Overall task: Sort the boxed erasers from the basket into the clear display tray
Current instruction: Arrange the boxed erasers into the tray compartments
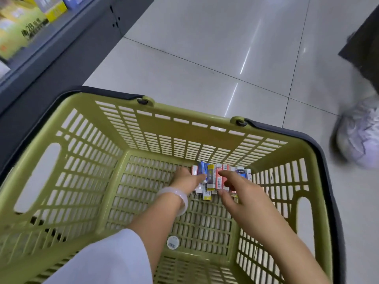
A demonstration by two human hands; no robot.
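Risk sits with the loose heap of small boxed erasers (220, 177), bunched against the far right corner of the olive-green slotted plastic basket (82, 160). The left hand (185, 179) reaches in with fingers curled at the heap's left edge; whether they actually grip a box I cannot tell. The right hand (240, 193) hovers, fingers spread narrowly over a red box. Grabbing several could spill boxes, or wedge one in the slots. No clear display tray is in view.

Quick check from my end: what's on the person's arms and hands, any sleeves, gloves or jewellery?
Both hands are bare, no gloves. The left hand has a pale, translucent bangle on the wrist and a loose white sleeve down the forearm. The right hand and forearm show no sleeve and no jewellery.
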